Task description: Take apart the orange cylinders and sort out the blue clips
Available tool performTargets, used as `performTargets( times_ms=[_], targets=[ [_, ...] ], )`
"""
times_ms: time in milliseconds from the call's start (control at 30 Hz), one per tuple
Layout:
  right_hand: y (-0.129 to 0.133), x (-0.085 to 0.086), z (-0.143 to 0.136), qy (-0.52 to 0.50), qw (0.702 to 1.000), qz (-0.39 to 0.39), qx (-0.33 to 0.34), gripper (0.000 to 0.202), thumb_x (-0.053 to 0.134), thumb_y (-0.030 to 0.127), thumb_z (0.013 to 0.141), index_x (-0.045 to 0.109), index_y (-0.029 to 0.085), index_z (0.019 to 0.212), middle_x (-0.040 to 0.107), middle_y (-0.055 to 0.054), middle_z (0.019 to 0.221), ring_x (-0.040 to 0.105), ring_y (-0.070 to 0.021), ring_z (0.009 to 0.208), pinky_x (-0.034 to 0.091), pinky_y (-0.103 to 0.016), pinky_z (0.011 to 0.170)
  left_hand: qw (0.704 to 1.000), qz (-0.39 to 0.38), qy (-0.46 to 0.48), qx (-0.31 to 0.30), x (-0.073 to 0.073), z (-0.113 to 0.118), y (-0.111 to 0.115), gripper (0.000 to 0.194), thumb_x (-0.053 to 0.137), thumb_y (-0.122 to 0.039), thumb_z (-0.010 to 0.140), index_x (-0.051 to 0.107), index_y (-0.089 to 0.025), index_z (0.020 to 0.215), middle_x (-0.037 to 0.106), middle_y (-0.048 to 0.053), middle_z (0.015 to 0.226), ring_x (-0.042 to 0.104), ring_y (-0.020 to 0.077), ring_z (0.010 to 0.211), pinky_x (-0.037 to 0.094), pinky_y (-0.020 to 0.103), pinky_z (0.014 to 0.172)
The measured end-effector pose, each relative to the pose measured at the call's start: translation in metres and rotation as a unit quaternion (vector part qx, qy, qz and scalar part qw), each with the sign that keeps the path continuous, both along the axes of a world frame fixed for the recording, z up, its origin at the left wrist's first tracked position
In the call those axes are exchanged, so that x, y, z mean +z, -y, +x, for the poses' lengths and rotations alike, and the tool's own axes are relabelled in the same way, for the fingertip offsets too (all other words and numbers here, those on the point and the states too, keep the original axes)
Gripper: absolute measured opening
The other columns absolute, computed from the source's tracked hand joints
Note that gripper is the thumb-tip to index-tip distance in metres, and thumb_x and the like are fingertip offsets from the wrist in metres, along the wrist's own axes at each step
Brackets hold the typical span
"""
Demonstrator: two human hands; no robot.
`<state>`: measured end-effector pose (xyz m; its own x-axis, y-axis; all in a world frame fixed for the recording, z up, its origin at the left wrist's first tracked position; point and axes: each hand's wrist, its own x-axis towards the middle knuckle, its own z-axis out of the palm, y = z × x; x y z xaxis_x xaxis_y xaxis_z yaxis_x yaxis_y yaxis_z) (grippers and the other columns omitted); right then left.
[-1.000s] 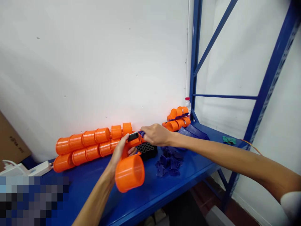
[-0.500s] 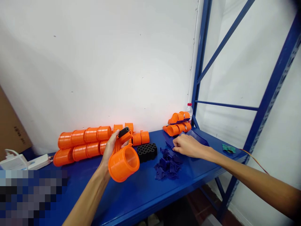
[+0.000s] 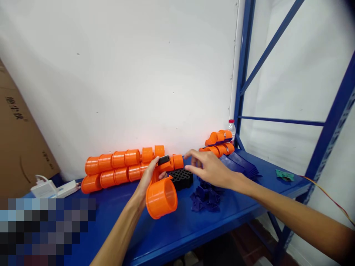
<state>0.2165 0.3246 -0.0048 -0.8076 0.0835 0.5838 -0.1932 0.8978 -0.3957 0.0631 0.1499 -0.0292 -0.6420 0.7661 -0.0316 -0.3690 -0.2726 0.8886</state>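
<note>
Your left hand is closed round the orange cup part, held up over the front of the blue table; the cup's mouth points right, toward the viewer. Black piece sits at the top of that part, your thumb right by it. Your right hand is spread, fingers curled, thumb apart from the fingertips, in the air between the held part and the dark blue sheets. Below it, a heap of small dark blue pieces; just left of the heap, a block of black tubes, partly behind your held part. Row of joined orange cups lies to the left along the wall. More orange parts are stacked back right, bottle beside them. Green piece lies far right on the table.
</note>
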Motion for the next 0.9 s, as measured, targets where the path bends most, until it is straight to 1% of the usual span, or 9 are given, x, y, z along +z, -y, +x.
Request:
performTargets(
  times_ms=[100, 167, 267, 367, 433, 500, 600, 733, 900],
  targets=[
    [0.022, -0.002, -0.022, -0.038, 0.999, 0.029, 0.015, 0.030, 0.065, 0.029, 0.095, 0.059, 0.020, 0.123, 0.067, 0.000, 0.082, 0.057, -0.0148, 0.068, 0.035, -0.026, 0.064, 0.999, -0.009, -0.047, -0.023, -0.004, 0.001, -0.002, 0.039, 0.072, -0.055, 0.082, 0.059, -0.019, 0.085, 0.044, -0.005, 0.048, 0.038, 0.0091, 0.041, 0.035, 0.019, 0.042],
    [0.026, -0.004, -0.036, -0.038, 0.998, 0.043, 0.012, 0.025, 0.065, 0.026, 0.095, 0.060, 0.019, 0.118, 0.065, 0.001, 0.080, 0.055, -0.0142, 0.067, 0.033, -0.026, 0.063, 0.997, -0.022, -0.066, -0.034, -0.006, 0.003, -0.002, 0.043, 0.073, -0.059, 0.080, 0.058, -0.019, 0.086, 0.043, -0.006, 0.048, 0.036, 0.0086, 0.042, 0.033, 0.019, 0.043],
    [0.018, -0.003, -0.046, -0.044, 0.997, 0.058, 0.020, 0.013, 0.068, 0.021, 0.092, 0.065, 0.019, 0.104, 0.064, 0.000, 0.082, 0.054, -0.0139, 0.070, 0.033, -0.026, 0.064, 0.996, -0.033, -0.077, -0.031, -0.007, 0.006, -0.003, 0.045, 0.072, -0.061, 0.082, 0.060, -0.019, 0.089, 0.042, -0.006, 0.049, 0.036, 0.0082, 0.042, 0.032, 0.018, 0.043],
    [0.002, 0.004, -0.036, -0.056, 0.998, 0.012, -0.006, 0.009, 0.070, 0.018, 0.089, 0.067, 0.018, 0.097, 0.066, -0.001, 0.086, 0.056, -0.0139, 0.074, 0.037, -0.026, 0.067, 0.998, 0.015, -0.056, 0.027, -0.004, 0.005, -0.002, 0.042, 0.070, -0.056, 0.087, 0.065, -0.017, 0.100, 0.044, -0.006, 0.051, 0.040, 0.0088, 0.042, 0.035, 0.018, 0.043],
    [-0.011, 0.008, -0.024, -0.028, 0.999, -0.021, -0.038, 0.006, 0.069, 0.018, 0.087, 0.067, 0.018, 0.092, 0.067, -0.001, 0.084, 0.057, -0.0141, 0.072, 0.038, -0.026, 0.067, 0.994, 0.072, -0.021, 0.083, 0.001, 0.003, 0.001, 0.035, 0.066, -0.048, 0.093, 0.066, -0.017, 0.109, 0.049, -0.005, 0.055, 0.045, 0.0095, 0.043, 0.039, 0.018, 0.044],
    [-0.023, 0.008, -0.012, 0.020, 0.997, -0.024, -0.064, 0.005, 0.069, 0.018, 0.084, 0.067, 0.017, 0.089, 0.069, -0.001, 0.080, 0.059, -0.0150, 0.070, 0.038, -0.027, 0.065, 0.986, 0.110, 0.016, 0.123, 0.007, 0.000, 0.004, 0.027, 0.058, -0.041, 0.098, 0.065, -0.018, 0.112, 0.056, -0.002, 0.062, 0.049, 0.0101, 0.044, 0.042, 0.019, 0.045],
    [-0.034, -0.003, -0.003, 0.090, 0.992, 0.013, -0.087, 0.010, 0.068, 0.015, 0.080, 0.069, 0.018, 0.090, 0.070, -0.001, 0.080, 0.061, -0.0169, 0.073, 0.036, -0.028, 0.064, 0.982, 0.119, 0.052, 0.137, 0.013, 0.001, 0.008, 0.024, 0.052, -0.039, 0.102, 0.065, -0.019, 0.107, 0.060, 0.000, 0.066, 0.052, 0.0111, 0.044, 0.043, 0.020, 0.044],
    [-0.034, -0.025, -0.007, 0.155, 0.980, 0.056, -0.110, 0.017, 0.068, 0.014, 0.077, 0.068, 0.019, 0.093, 0.072, -0.001, 0.083, 0.062, -0.0182, 0.078, 0.032, -0.027, 0.062, 0.982, 0.116, 0.046, 0.145, 0.015, 0.006, 0.008, 0.022, 0.053, -0.037, 0.102, 0.065, -0.019, 0.108, 0.056, -0.002, 0.061, 0.051, 0.0113, 0.043, 0.042, 0.019, 0.042],
    [-0.029, -0.041, -0.020, 0.192, 0.972, 0.074, -0.113, 0.007, 0.068, 0.013, 0.076, 0.066, 0.020, 0.076, 0.073, -0.002, 0.084, 0.063, -0.0187, 0.080, 0.028, -0.027, 0.062, 0.984, 0.106, 0.051, 0.135, 0.016, 0.008, 0.008, 0.023, 0.051, -0.038, 0.102, 0.064, -0.019, 0.103, 0.053, -0.002, 0.058, 0.047, 0.0110, 0.040, 0.041, 0.019, 0.040]
  ],
)
